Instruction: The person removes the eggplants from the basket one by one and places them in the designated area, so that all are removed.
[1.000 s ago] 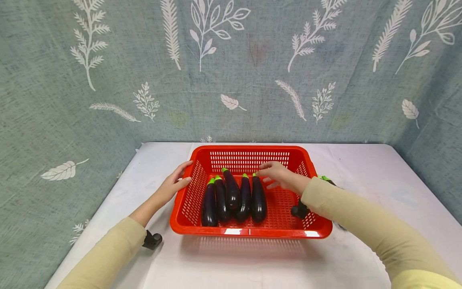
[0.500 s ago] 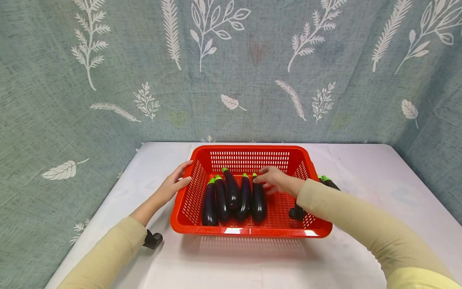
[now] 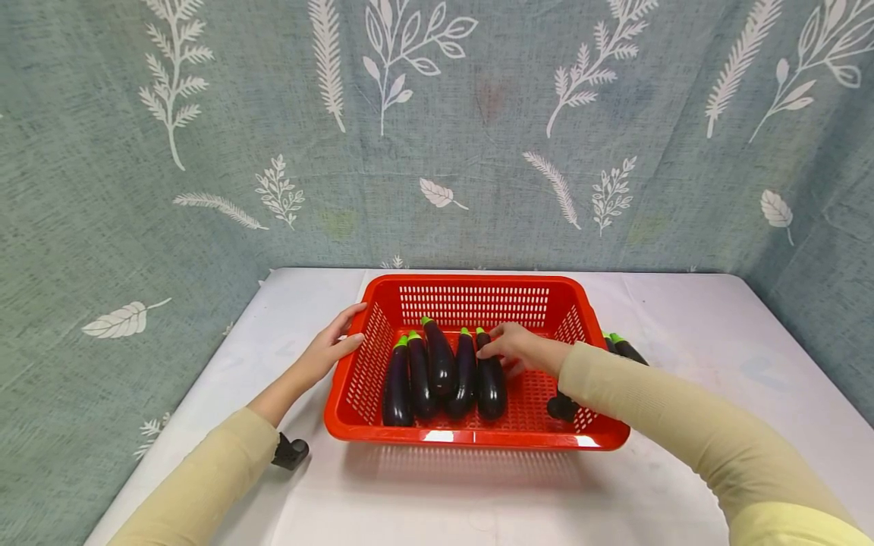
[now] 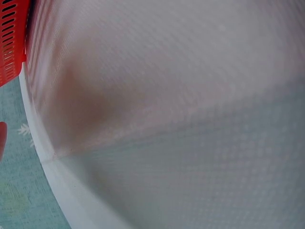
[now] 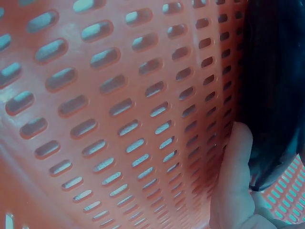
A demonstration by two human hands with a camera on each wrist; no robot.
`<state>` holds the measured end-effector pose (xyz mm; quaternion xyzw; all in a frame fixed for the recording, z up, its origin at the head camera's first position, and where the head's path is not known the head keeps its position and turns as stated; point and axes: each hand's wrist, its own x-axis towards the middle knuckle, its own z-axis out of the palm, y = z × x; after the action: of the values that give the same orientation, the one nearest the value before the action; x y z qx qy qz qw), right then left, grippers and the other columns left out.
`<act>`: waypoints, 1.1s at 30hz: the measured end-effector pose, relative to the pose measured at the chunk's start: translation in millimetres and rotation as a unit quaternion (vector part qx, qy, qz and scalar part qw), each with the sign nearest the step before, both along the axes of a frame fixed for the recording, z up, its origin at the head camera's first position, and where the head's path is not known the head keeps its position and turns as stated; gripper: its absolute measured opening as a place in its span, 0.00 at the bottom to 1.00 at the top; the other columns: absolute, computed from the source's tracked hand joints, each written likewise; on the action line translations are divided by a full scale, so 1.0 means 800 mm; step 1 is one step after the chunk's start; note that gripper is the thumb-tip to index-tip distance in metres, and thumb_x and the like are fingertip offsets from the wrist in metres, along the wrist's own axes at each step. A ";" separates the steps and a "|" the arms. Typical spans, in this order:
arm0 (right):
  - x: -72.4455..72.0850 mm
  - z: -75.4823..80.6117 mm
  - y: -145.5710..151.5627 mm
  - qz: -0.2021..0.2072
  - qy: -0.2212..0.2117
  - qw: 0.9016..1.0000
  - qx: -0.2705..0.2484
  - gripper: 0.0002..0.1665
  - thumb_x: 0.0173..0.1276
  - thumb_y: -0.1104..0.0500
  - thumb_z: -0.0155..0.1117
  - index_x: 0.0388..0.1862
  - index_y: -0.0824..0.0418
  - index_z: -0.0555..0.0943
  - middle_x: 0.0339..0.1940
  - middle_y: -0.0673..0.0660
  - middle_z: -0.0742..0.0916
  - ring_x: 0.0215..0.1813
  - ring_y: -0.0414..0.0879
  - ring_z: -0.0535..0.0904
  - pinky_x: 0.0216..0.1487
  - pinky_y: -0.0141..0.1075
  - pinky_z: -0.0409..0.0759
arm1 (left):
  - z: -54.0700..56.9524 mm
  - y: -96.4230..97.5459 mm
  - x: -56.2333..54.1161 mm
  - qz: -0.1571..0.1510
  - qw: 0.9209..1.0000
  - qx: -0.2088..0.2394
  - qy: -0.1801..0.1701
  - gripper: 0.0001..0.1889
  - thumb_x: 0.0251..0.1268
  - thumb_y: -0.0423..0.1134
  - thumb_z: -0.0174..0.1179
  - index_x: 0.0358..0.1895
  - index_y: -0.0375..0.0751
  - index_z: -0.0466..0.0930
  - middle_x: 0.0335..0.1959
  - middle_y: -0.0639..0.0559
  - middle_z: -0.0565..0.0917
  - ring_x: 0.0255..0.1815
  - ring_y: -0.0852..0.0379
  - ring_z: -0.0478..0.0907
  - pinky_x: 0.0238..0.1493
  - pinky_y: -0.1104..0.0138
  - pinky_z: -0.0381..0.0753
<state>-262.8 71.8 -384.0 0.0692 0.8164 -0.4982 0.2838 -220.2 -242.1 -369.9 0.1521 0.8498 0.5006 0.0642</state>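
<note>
Several dark purple eggplants with green stem ends lie side by side in a red perforated plastic basket (image 3: pixel 471 436). My right hand (image 3: pixel 515 347) reaches into it and grips the rightmost eggplant (image 3: pixel 491 390) by its upper part, thumb on one side and fingers on the other. In the right wrist view, a finger lies along the dark eggplant (image 5: pixel 274 86), close to the basket floor. My left hand (image 3: pixel 328 349) rests on the basket's left rim, thumb and fingers spread. Only a fingertip (image 4: pixel 2 136) of it shows in the left wrist view.
Other eggplants (image 3: pixel 627 347) lie outside the basket on the right, partly hidden by the right sleeve (image 3: pixel 655 402). A white-covered table (image 3: pixel 382 504) carries the basket. Behind it hangs a grey-green curtain (image 3: pixel 478 235) with white leaf prints. Black wrist-worn devices show at both forearms.
My right hand has come down and slightly left onto the rightmost eggplant, and its fingers have closed round it. My left hand has stayed on the basket rim.
</note>
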 end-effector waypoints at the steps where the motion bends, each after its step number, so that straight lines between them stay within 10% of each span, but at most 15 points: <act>1: 0.000 0.000 0.000 0.001 0.000 1.000 0.001 0.33 0.58 0.62 0.65 0.60 0.66 0.63 0.50 0.66 0.76 0.44 0.57 0.78 0.39 0.49 0.81 | 0.000 0.000 0.000 0.000 1.000 0.000 0.000 0.29 0.68 0.36 0.46 0.70 0.38 0.49 0.58 0.31 0.68 0.49 0.41 0.70 0.40 0.62 0.81; 20: -0.001 0.005 0.002 0.011 0.007 1.000 -0.022 0.35 0.59 0.64 0.63 0.63 0.68 0.61 0.53 0.67 0.75 0.41 0.56 0.78 0.35 0.49 0.81 | 0.001 0.001 0.000 -0.004 1.000 0.003 0.003 0.29 0.68 0.36 0.45 0.70 0.37 0.49 0.58 0.30 0.67 0.49 0.40 0.71 0.41 0.62 0.81; 33: -0.006 0.024 0.012 -0.008 0.012 0.998 -0.069 0.35 0.59 0.63 0.63 0.64 0.64 0.62 0.55 0.66 0.74 0.48 0.58 0.76 0.40 0.50 0.81 | -0.036 -0.016 -0.024 -0.003 1.000 0.020 0.001 0.30 0.68 0.41 0.48 0.71 0.48 0.49 0.60 0.35 0.68 0.49 0.42 0.72 0.40 0.61 0.82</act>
<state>-267.3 81.2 -365.0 0.0499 0.7828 -0.5561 0.2746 -239.1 -254.9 -398.5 0.1568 0.8391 0.5173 0.0615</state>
